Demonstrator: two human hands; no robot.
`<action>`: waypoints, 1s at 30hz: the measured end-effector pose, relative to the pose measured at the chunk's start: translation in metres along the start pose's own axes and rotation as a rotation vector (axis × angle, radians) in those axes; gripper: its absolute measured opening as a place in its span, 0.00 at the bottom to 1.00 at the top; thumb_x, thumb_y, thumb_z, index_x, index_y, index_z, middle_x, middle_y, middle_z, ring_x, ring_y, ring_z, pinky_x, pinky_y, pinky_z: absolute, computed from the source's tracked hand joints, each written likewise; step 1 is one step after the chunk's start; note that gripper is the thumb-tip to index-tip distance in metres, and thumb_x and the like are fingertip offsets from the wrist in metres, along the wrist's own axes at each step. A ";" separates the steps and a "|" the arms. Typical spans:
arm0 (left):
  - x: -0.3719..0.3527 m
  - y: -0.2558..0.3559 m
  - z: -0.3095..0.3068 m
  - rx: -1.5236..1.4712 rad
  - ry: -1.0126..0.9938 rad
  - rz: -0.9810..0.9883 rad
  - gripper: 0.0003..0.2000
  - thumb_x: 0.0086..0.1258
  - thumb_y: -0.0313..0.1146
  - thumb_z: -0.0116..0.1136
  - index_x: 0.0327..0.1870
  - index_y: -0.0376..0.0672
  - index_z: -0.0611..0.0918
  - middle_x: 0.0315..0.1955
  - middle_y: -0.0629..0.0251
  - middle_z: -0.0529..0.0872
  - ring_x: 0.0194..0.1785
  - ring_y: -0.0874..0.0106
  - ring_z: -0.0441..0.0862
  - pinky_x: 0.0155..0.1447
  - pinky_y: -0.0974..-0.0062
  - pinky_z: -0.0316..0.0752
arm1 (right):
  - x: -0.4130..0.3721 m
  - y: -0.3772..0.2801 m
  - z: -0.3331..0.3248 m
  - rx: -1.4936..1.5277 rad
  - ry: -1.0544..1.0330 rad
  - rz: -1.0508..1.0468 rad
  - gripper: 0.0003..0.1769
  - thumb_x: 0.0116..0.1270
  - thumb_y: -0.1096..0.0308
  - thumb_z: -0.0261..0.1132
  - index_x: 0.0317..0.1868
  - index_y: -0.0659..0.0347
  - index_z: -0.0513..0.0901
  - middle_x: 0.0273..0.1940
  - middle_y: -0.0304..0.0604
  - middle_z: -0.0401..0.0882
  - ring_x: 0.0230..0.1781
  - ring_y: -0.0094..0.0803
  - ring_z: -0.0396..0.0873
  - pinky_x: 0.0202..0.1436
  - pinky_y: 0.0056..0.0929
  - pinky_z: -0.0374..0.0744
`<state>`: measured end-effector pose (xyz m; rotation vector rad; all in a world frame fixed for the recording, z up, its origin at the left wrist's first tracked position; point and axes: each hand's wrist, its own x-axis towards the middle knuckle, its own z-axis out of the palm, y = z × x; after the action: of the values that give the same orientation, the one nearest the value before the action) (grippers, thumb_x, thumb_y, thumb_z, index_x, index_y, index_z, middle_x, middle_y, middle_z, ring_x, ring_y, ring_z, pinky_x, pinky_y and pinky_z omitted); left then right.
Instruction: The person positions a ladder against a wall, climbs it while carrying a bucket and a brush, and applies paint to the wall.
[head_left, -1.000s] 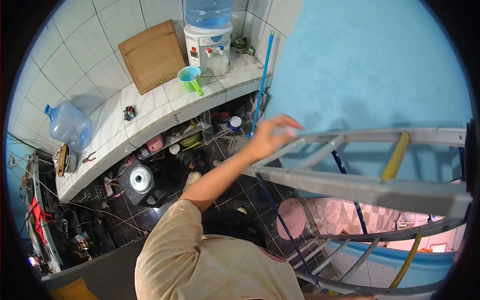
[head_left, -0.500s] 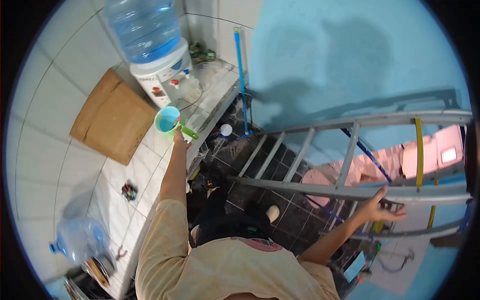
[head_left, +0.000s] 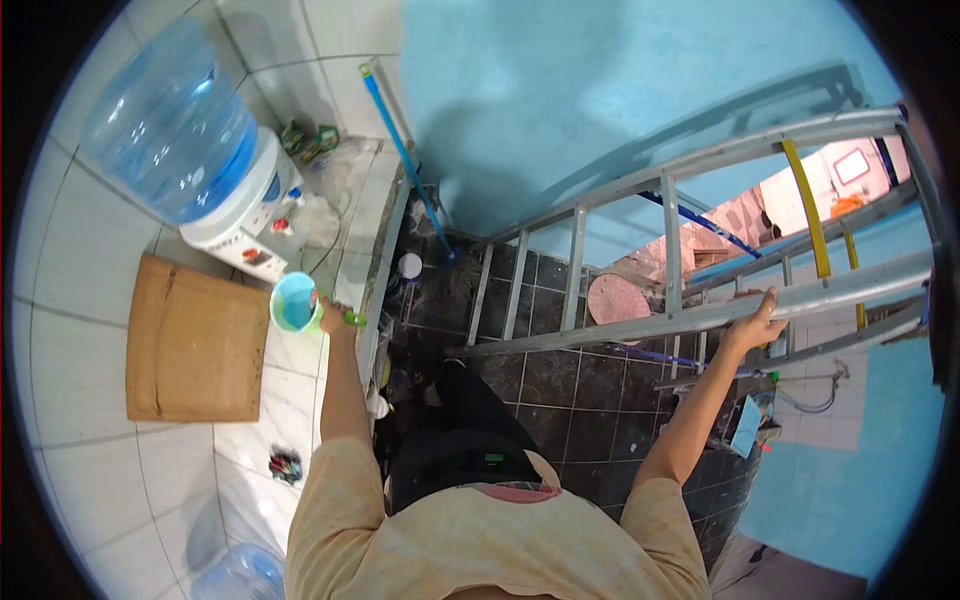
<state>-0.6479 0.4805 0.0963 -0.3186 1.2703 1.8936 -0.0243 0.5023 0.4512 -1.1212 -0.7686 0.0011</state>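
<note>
My left hand (head_left: 338, 318) is closed around the green handle of a small cup-shaped dipper (head_left: 294, 302), light blue inside, over the tiled counter (head_left: 290, 398). On the right, my right hand (head_left: 757, 325) grips the lower side rail of the metal ladder (head_left: 620, 333), its fingers wrapped over the rail. The ladder slants across the view against the blue wall. Just beyond the dipper stands the white water dispenser (head_left: 235, 225) with a large blue bottle (head_left: 180, 125) on top.
A brown board (head_left: 195, 340) leans beside the dispenser. A blue pole (head_left: 408, 165) stands at the counter's far end. Dark floor tiles (head_left: 570, 400) lie under the ladder, near a round pink lid (head_left: 618, 298). Another clear bottle (head_left: 240, 575) is at the lower left.
The view has turned and shifted. My right hand, open beside the ladder before, has closed on its rail. My left hand has wrapped more fully round the dipper's handle.
</note>
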 end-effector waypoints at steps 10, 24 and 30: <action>-0.130 0.077 0.019 0.535 -0.326 -0.097 0.14 0.67 0.43 0.57 0.27 0.46 0.71 0.14 0.75 0.66 0.15 0.80 0.62 0.21 0.78 0.65 | -0.004 0.000 -0.002 0.003 -0.007 -0.026 0.19 0.62 0.69 0.62 0.49 0.67 0.67 0.24 0.46 0.74 0.17 0.33 0.75 0.20 0.31 0.76; -0.327 0.125 0.293 0.974 -1.289 -0.538 0.14 0.69 0.43 0.50 0.37 0.39 0.74 0.12 0.71 0.68 0.08 0.77 0.63 0.15 0.77 0.62 | -0.009 -0.008 0.001 -0.065 0.073 -0.007 0.24 0.58 0.75 0.65 0.54 0.69 0.66 0.36 0.44 0.73 0.31 0.28 0.75 0.34 0.26 0.76; -0.439 0.125 0.415 0.970 -1.617 -0.518 0.16 0.67 0.45 0.52 0.36 0.38 0.75 0.15 0.63 0.74 0.12 0.68 0.73 0.21 0.72 0.73 | -0.012 -0.072 0.010 -0.934 0.255 -0.494 0.36 0.58 0.71 0.65 0.64 0.69 0.57 0.48 0.57 0.74 0.48 0.41 0.76 0.49 0.35 0.76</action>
<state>-0.3694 0.6044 0.6325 1.0791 0.6103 0.4512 -0.0652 0.4725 0.5053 -1.7230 -0.8103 -0.9842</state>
